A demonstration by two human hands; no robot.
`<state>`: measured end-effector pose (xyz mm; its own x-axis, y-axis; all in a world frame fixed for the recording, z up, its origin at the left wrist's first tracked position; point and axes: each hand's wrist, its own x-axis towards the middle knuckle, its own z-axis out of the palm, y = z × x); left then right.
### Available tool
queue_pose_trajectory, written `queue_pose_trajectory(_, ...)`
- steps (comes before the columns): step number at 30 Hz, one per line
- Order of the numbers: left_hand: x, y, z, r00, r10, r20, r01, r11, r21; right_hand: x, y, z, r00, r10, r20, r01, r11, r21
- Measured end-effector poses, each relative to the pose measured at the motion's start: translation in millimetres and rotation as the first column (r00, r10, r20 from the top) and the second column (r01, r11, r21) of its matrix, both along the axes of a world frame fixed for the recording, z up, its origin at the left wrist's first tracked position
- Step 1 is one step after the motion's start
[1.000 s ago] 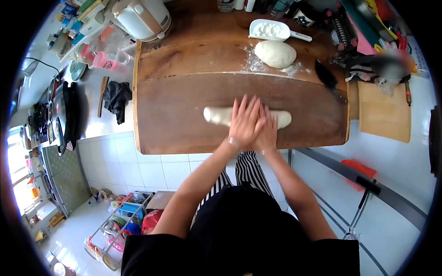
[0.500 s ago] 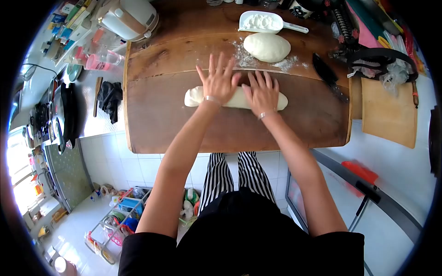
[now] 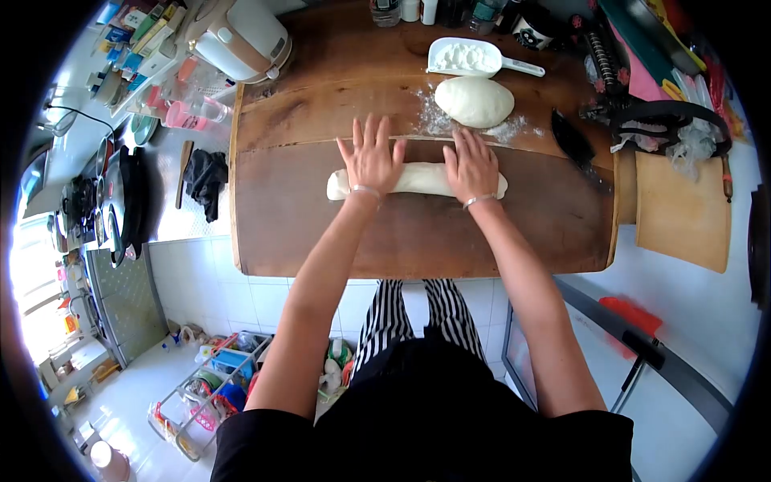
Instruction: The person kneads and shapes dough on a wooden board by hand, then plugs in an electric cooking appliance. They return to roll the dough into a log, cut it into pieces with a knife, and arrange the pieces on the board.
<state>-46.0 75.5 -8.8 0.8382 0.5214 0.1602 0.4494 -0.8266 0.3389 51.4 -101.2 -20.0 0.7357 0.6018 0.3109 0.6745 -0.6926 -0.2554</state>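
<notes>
A long roll of pale dough (image 3: 424,179) lies crosswise on the wooden board (image 3: 418,241). Pressed flat on its left part is my left hand (image 3: 373,165), fingers stretched out and pointing away from me. My right hand (image 3: 474,171) rests on the right part, its fingers also straight and thumb apart. Both palms cover some of the dough, and its two ends stick out past them. Beyond my right fingertips sits a smooth oval lump of dough (image 3: 474,102) amid scattered flour. Behind that is a white scoop (image 3: 464,58) with flour in it.
To the right on the board lies a dark-bladed knife (image 3: 572,138). A white kettle (image 3: 238,40) stands at the back left, and several bottles and jars (image 3: 486,16) line the back. A black cloth (image 3: 206,178) is on the metal counter at left.
My hands have moved apart along the dough, the left one leftward and the right one rightward. More of the roll's middle shows between them. The whole view has shifted slightly.
</notes>
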Motion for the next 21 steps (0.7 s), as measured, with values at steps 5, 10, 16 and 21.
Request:
queue_pose_trajectory(5, 0, 3, 5, 0.990, -0.138, -0.006, 0.138, 0.984, 0.113, -13, -13, 15, 0.977, 0.197, -0.087, -0.203, 0.976, -0.074)
queue_pose_trajectory(10, -131, -58, 16, 0.951, -0.281, -0.128, 0.288, 0.956, 0.044, -115, -91, 28, 0.956, 0.271, -0.110, -0.279, 0.958, -0.064)
queue_pose_trajectory(16, -65, -28, 42, 0.970, -0.183, -0.160, 0.183, 0.983, -0.014, -68, 23, 72, 0.982, 0.162, -0.098, -0.124, 0.942, 0.312)
queue_pose_trajectory(21, -108, -32, 3, 0.949, -0.293, -0.118, 0.297, 0.955, 0.018, -127, 48, 24, 0.971, 0.089, -0.224, -0.128, 0.978, -0.167)
